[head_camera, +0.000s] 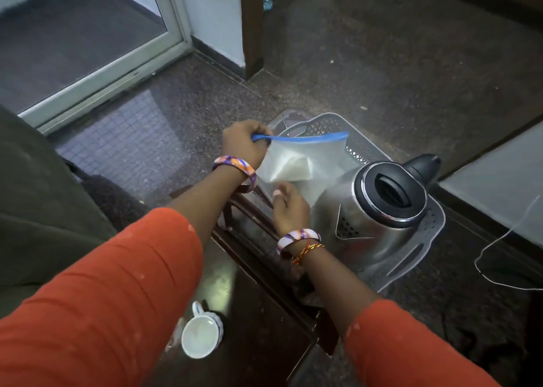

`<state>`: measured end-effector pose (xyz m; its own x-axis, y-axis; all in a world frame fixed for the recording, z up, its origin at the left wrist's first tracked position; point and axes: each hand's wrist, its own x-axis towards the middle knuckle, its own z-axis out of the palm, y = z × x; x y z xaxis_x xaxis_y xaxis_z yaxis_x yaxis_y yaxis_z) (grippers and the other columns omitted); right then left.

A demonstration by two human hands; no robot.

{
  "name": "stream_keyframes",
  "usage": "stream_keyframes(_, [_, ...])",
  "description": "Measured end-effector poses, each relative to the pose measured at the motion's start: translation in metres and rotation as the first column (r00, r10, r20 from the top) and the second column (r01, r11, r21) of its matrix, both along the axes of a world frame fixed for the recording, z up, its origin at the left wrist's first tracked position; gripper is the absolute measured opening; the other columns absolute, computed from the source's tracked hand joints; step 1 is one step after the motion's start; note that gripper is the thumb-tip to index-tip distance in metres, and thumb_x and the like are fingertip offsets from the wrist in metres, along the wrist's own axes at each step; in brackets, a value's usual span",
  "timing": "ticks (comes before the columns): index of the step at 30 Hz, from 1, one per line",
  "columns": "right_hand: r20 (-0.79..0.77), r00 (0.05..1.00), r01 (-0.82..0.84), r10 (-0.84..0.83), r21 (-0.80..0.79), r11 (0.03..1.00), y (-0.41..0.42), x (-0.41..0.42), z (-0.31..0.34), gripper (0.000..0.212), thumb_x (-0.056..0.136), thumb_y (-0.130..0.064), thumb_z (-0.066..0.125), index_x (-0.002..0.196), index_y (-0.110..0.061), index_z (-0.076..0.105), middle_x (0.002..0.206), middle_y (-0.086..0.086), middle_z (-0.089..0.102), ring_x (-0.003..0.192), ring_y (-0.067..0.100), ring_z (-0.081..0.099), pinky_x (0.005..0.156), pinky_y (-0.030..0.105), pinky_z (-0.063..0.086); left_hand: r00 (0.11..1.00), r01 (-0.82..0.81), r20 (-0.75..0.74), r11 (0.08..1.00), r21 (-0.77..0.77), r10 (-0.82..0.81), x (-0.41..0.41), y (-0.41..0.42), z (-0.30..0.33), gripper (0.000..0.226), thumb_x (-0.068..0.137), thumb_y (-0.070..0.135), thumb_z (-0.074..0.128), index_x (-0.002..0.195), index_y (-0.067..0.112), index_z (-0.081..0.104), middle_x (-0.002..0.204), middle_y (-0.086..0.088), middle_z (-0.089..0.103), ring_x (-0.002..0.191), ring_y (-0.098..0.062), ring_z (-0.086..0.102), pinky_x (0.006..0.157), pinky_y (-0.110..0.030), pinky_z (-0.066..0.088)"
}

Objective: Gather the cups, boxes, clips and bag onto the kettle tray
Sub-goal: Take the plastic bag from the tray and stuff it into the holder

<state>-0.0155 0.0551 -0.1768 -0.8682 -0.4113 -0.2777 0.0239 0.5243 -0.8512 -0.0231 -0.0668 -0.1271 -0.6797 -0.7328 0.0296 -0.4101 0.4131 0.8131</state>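
A clear zip bag with a blue seal and white contents hangs over the far end of the grey perforated tray. My left hand grips the bag's blue seal at its left corner. My right hand touches the bag's lower edge with loosely curled fingers. A steel kettle with a black lid stands on the tray, right of my right hand. A white cup stands on the dark table near its front, below my arms. No boxes or clips are visible.
The tray sits on a dark brown table with a raised edge. A white cord loops on the floor at the right. A grey mat lies on the speckled floor by a glass door.
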Motion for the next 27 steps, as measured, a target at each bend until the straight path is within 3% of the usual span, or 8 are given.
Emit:
stream_keyframes(3, [0.151,0.967,0.237,-0.206,-0.227,0.945,-0.006,0.004,0.023,0.014,0.092,-0.02,0.05,0.099,-0.015,0.062,0.095,0.013,0.065,0.092,0.032,0.062,0.09,0.031,0.045,0.998,0.062,-0.024,0.995,0.084,-0.06,0.028,-0.005,0.012,0.021,0.074,-0.007,0.058,0.088,0.001,0.071,0.086,-0.021,0.069,0.076,-0.028,0.064,0.081,-0.041,0.056])
stream_keyframes(5, [0.272,0.924,0.36,-0.27,-0.374,0.855,-0.009,0.008,0.045,0.011,0.09,-0.024,0.056,0.08,-0.02,0.055,0.076,0.005,0.06,0.066,0.02,0.061,0.069,0.039,0.055,0.987,0.16,-0.031,0.979,0.125,-0.158,0.055,0.0,0.023,0.023,0.073,-0.01,0.059,0.088,0.003,0.07,0.077,-0.015,0.064,0.064,-0.017,0.059,0.075,-0.033,0.052])
stream_keyframes(7, [0.307,0.918,0.37,-0.252,-0.43,0.823,-0.01,0.014,0.064,0.012,0.087,-0.022,0.061,0.08,-0.014,0.054,0.071,0.004,0.057,0.055,0.012,0.057,0.052,0.029,0.054,0.954,0.297,-0.006,0.94,0.166,-0.3,0.086,0.007,0.035,0.022,0.073,-0.009,0.064,0.085,0.009,0.067,0.072,-0.005,0.064,0.056,0.005,0.057,0.067,-0.021,0.049])
stream_keyframes(9, [0.246,0.948,0.291,-0.202,-0.411,0.864,-0.009,0.026,0.083,0.006,0.083,-0.012,0.063,0.079,-0.008,0.06,0.067,0.006,0.058,0.057,0.017,0.057,0.054,0.033,0.055,0.923,0.379,-0.045,0.882,0.28,-0.383,0.117,0.016,0.047,0.02,0.074,-0.005,0.069,0.078,0.013,0.062,0.066,0.007,0.067,0.054,0.01,0.059,0.06,-0.009,0.048])
stream_keyframes(12, [0.147,0.985,0.14,-0.091,-0.367,0.919,-0.005,0.06,0.106,0.007,0.08,-0.004,0.061,0.079,0.0,0.067,0.069,0.012,0.06,0.068,0.024,0.055,0.065,0.042,0.051,0.968,0.252,-0.116,0.88,0.402,-0.225,0.156,0.029,0.064,0.016,0.074,0.012,0.073,0.076,0.018,0.059,0.063,0.006,0.068,0.054,0.004,0.063,0.056,-0.017,0.052])
stream_keyframes(16, [0.256,0.958,-0.013,0.131,-0.418,0.908,0.006,0.124,0.142,0.018,0.089,-0.007,0.056,0.1,0.003,0.067,0.087,0.02,0.065,0.083,0.032,0.063,0.079,0.052,0.054,0.995,0.079,-0.079,0.96,0.267,-0.059,0.212,0.037,0.095,0.022,0.068,0.019,0.08,0.077,0.014,0.06,0.057,0.001,0.062,0.04,0.004,0.057,0.041,-0.014,0.049])
stream_keyframes(21, [0.162,0.953,-0.184,0.255,-0.357,0.916,0.023,0.195,0.174,0.019,0.09,-0.005,0.052,0.1,0.007,0.064,0.07,0.015,0.061,0.056,0.023,0.057,0.046,0.025,0.053,1.0,-0.005,-0.025,0.95,0.312,0.013,0.303,0.046,0.127,0.018,0.079,0.002,0.067,0.066,0.013,0.059,0.046,0.002,0.061,0.034,0.0,0.057,0.039,-0.017,0.051])
stream_keyframes(27, [0.029,0.98,-0.193,0.198,-0.128,0.973,0.05,0.249,0.179,0.014,0.08,-0.003,0.053,0.068,-0.007,0.057,0.056,0.013,0.056,0.042,0.02,0.054,0.046,0.028,0.051,0.869,-0.367,-0.112,0.779,0.508,0.482,0.397,0.069,0.133,0.026,0.081,-0.006,0.054,0.059,0.008,0.05,0.057,-0.016,0.053,0.025,-0.008,0.052,0.032,-0.018,0.045])
